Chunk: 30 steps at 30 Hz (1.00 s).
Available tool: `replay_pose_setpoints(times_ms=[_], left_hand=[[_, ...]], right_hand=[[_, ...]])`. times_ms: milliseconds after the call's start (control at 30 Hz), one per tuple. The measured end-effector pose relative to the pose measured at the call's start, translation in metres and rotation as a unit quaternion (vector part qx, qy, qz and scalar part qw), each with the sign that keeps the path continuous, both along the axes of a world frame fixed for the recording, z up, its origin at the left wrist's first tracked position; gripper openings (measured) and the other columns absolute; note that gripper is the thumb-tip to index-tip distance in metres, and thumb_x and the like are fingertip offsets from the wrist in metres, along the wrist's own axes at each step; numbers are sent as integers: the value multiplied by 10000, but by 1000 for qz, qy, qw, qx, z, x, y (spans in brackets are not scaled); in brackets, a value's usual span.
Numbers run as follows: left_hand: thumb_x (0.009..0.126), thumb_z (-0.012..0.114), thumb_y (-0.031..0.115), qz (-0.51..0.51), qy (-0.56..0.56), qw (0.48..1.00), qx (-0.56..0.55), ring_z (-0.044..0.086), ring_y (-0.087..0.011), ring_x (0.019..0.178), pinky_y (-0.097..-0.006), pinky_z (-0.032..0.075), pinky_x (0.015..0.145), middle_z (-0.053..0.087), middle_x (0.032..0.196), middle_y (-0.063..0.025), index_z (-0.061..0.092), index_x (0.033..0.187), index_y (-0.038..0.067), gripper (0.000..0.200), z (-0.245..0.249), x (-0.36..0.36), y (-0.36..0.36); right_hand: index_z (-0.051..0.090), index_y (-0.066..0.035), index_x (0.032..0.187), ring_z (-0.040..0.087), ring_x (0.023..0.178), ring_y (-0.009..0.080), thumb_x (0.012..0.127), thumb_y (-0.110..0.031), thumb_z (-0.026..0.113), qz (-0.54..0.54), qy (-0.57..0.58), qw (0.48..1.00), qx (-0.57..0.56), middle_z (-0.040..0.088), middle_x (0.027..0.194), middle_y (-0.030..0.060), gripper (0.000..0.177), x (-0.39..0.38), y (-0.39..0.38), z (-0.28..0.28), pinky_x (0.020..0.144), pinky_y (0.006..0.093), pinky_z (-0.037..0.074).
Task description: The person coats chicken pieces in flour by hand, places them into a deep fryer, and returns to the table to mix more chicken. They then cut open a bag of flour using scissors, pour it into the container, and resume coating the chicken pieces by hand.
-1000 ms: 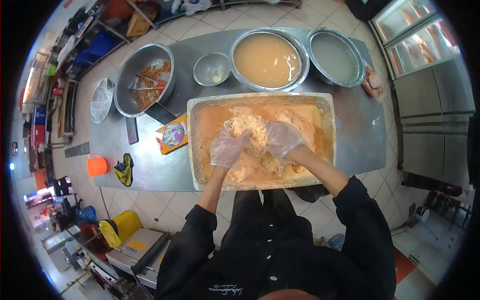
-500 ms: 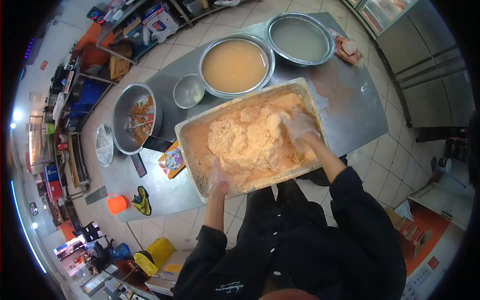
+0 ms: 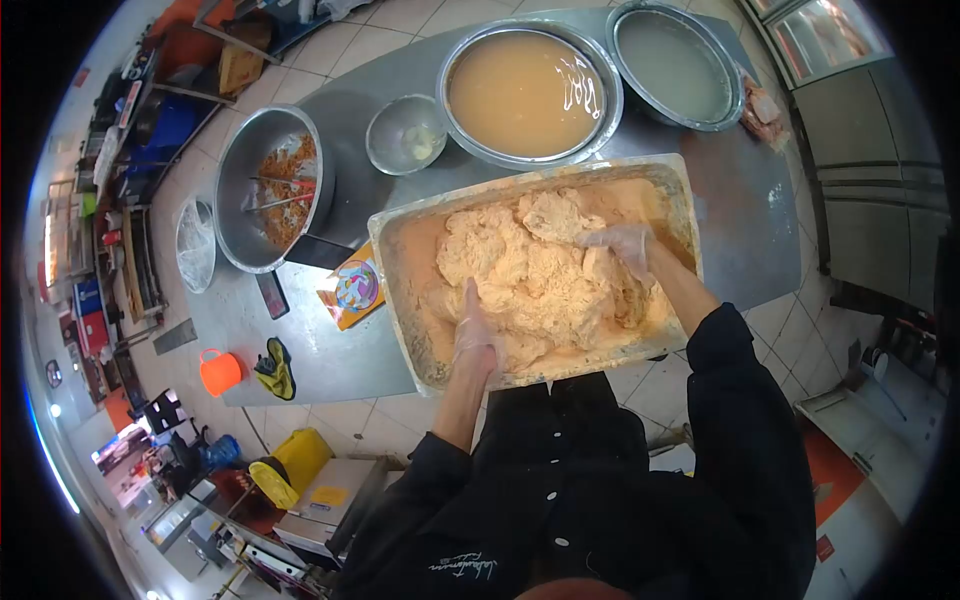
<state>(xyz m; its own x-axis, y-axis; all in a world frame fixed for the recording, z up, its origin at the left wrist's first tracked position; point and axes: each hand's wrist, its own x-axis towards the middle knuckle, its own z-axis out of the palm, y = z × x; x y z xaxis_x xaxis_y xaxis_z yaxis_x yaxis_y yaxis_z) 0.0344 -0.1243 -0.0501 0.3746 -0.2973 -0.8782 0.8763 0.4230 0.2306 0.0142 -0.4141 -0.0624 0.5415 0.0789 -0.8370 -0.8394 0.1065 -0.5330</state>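
A large rectangular tub [image 3: 387, 290] holds pale orange flour and a heap of flour-coated pieces [image 3: 530, 275]. My left hand [image 3: 477, 335], in a clear plastic glove, rests against the near left side of the heap with its fingers stretched out. At the heap's right side, my right hand [image 3: 625, 248], also gloved, touches the coated pieces, its fingers extended and partly dusted with flour. Neither hand is wrapped round a piece.
Behind the tub stand a basin of orange liquid [image 3: 525, 95], a basin of cloudy liquid [image 3: 675, 65] and a small bowl [image 3: 405, 135]. Leftward are a deep pot [image 3: 230, 190], a phone [image 3: 272, 295], an orange mug [image 3: 220, 373] and a yellow-black cloth [image 3: 274, 370].
The view has shifted, so the tub appears further right. My left hand has moved in against the heap, and the coated pieces look bunched together more.
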Motion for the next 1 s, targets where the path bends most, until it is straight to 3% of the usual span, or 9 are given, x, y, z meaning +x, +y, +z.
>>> replay_pose_setpoints(times_ms=[100,167,333,500,633,700,767,900,1000], left_hand=[[933,531,622,-66,-51,996,-24,504,-322,1281,-537,435,1044,484,1437,-129,352,1490,85,795,-8,12,0],[974,513,557,-93,-14,995,31,490,-270,1283,-417,403,1084,463,1461,-117,364,1481,39,740,-4,19,-4],[978,538,511,-94,-103,990,26,444,-251,1329,-378,343,1123,436,1491,-113,311,1518,44,749,-1,17,-12],[970,529,528,-115,-207,969,75,356,-244,1406,-387,259,1173,364,1550,-97,300,1531,50,771,-12,7,2],[925,625,441,-344,-453,779,264,461,-276,1336,-361,354,1099,503,1421,-204,386,1433,-74,762,-22,4,42],[914,649,419,-392,-503,706,307,487,-284,1318,-355,378,1081,537,1388,-231,407,1409,-105,761,1,-2,33],[841,721,483,-337,-391,760,395,593,-313,1189,-383,458,984,629,1245,-247,461,1340,-115,821,60,-6,2],[799,759,489,-351,-430,714,426,641,-320,1086,-390,477,946,656,1171,-247,479,1295,-123,837,79,-10,-15],[859,727,374,-308,-470,719,410,643,-275,1058,-351,482,924,668,1126,-233,447,1283,-176,749,111,-21,-36]], right_hand=[[698,13,1138,444,1335,297,831,-365,730,9,-73,997,40,630,1276,193,487,-6,-5,-16,1149,433,246],[694,-10,1166,452,1326,309,775,-360,771,58,-35,996,50,570,1361,170,531,-3,-3,-26,1127,410,287],[668,-6,1217,459,1320,320,706,-375,826,166,6,985,54,511,1443,150,650,1,7,-35,1107,389,326],[640,6,1243,527,1259,301,693,-426,830,111,-11,984,-142,623,1295,175,726,-13,6,-9,1031,361,408],[616,36,1199,606,1108,332,784,-429,746,318,-23,890,-327,615,1238,223,637,-5,2,85,939,381,489],[643,45,1126,643,994,355,796,-436,720,433,-81,812,-383,667,1051,244,589,-9,1,98,892,389,505],[652,37,1109,647,968,358,814,-417,697,390,-173,800,-422,673,1000,246,543,-25,0,90,883,403,506],[653,29,952,659,879,367,791,-286,674,305,-379,715,-502,673,898,225,355,-49,9,87,799,443,519],[650,16,960,657,895,363,804,-239,662,218,-392,777,-442,672,886,227,298,-42,23,92,806,442,519]])
